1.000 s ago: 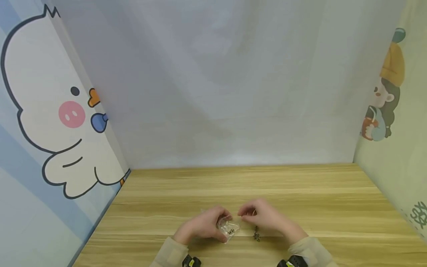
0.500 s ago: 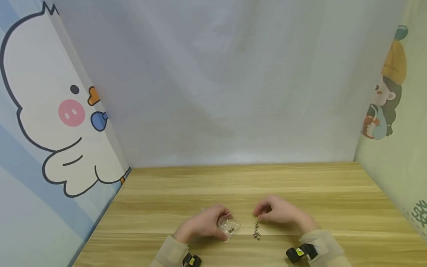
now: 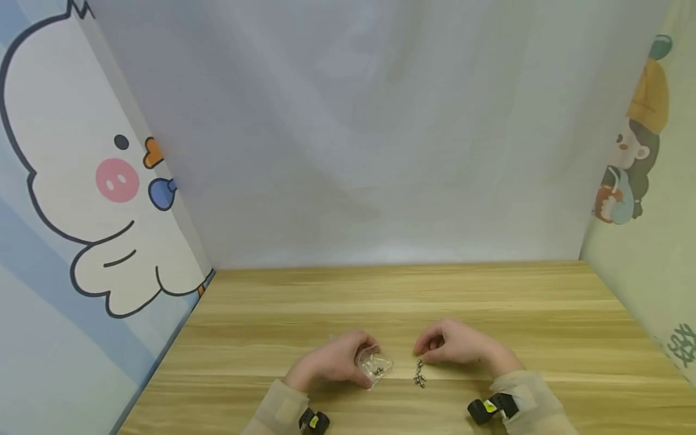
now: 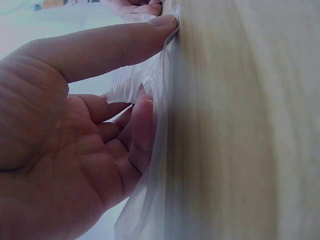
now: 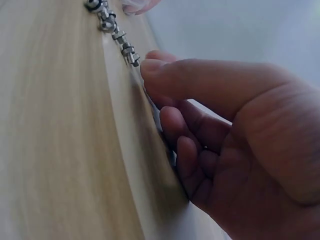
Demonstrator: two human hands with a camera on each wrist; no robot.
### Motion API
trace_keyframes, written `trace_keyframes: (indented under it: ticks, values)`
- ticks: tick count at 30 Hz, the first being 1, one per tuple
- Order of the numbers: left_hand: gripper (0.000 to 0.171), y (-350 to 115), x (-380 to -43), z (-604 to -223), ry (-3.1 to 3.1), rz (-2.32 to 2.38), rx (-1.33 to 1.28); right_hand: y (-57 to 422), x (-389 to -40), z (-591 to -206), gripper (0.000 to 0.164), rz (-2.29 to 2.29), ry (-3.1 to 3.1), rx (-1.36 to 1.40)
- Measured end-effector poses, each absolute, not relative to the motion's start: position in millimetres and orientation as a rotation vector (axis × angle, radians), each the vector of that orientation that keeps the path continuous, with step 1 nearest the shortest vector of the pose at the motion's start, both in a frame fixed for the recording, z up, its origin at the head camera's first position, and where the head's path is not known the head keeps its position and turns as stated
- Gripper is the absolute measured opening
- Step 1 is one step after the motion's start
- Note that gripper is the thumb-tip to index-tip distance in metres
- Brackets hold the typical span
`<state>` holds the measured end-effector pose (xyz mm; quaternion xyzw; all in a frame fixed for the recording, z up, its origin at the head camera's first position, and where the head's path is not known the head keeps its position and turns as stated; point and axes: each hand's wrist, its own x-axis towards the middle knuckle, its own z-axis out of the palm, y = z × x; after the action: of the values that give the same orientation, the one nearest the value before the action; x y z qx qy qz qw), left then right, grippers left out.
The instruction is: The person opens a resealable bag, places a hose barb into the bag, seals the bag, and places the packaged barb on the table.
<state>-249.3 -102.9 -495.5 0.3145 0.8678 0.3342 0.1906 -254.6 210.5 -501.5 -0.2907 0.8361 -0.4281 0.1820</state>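
My left hand (image 3: 336, 361) holds a small clear plastic bag (image 3: 375, 366) open on the table, thumb at its near edge and fingers at the far one. Several small metal pieces show inside it. Ridges mark the bag's plastic (image 4: 125, 82) in the left wrist view. Beside the bag, to the right, lies a short row of silvery metal pieces (image 3: 419, 379), like little bolts. My right hand (image 3: 459, 343) rests at the row's far end, fingers curled, thumb and index tips close together by the last metal piece (image 5: 135, 61). Whether they pinch a piece is hidden.
The wood-grain table (image 3: 272, 302) runs back to a pale grey curtain (image 3: 348, 151). Printed panels stand at both sides, with a white cartoon duck (image 3: 70, 151) on the left. Each wrist wears a black camera (image 3: 492, 408).
My right hand has moved right, away from the bag's mouth to the far end of the metal row. The left hand keeps its hold on the bag.
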Motion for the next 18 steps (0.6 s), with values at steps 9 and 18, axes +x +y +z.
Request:
trace_keyframes:
  ticks: [9, 18]
  values:
    - [0.064, -103.0, -247.9, -495.2, 2.446, 0.928, 0.875, 211.3, -254.9, -502.0, 0.013, -1.212, 2.349, -0.867]
    - [0.065, -103.6, -247.9, -494.9, 2.441, 0.942, 0.871, 209.1, -252.6, -501.7, 0.015, -1.214, 2.331, -0.93]
